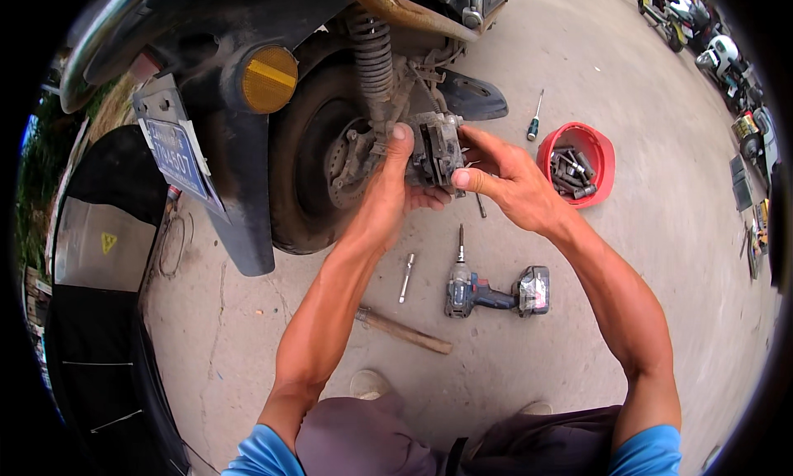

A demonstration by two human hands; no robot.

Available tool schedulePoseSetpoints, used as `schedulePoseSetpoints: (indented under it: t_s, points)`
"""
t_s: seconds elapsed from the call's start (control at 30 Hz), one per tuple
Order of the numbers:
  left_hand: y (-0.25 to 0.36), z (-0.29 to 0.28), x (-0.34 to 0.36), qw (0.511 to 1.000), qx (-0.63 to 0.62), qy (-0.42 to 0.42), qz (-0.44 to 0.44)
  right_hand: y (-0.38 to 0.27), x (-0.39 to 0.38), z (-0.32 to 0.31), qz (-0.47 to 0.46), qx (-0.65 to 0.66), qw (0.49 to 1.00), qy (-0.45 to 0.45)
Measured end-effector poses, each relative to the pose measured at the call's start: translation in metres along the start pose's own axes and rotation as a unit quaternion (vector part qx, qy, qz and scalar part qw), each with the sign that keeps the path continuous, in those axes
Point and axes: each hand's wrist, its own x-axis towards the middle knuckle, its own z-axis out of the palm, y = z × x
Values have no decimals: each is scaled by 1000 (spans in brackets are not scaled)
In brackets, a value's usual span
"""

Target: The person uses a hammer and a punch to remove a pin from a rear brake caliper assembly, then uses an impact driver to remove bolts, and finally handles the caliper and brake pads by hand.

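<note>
1. Since both hands are on the brake caliper (439, 150), just right of the wheel (289, 191), grip is my first worry. Left hand (396, 179) cradles it, thumb on the side, fingers underneath; right hand (510, 177) clasps the other edge between thumb and fingers. It looks grimy, so it could slip.
2. If it drops, it'd probably hit the concrete ground (677, 228) or the power driver (487, 296) lying nearer the person.
3. Can't tell if a hose is attached. If so, twisting or letting it hang could strain it.
4. Fingertips near the slot could get nipped if the halves shift, imo.
5. Wooden handle (409, 331) and metal bar (406, 278) lie near the shoes (370, 383): easy trip when stepping back.
</note>
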Motion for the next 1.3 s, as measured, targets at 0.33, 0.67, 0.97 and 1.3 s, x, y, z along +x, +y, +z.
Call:
schedulePoseSetpoints:
  t_s: [0.33,0.67,0.97,1.3]
  points:
    - [3,-1,5,998,-4,20,-52,7,4,3,28,-10,999,15]
    - [-3,-9,11,997,-19,14,-71,-2,9,9,26,-39,998,32]
    - [-8,-12,13,997,-24,7,-71,2,7,9,17,-62,997,37]
    - [-10,-10,12,998,-10,4,-65,7,-1,5,41,-48,998,16]
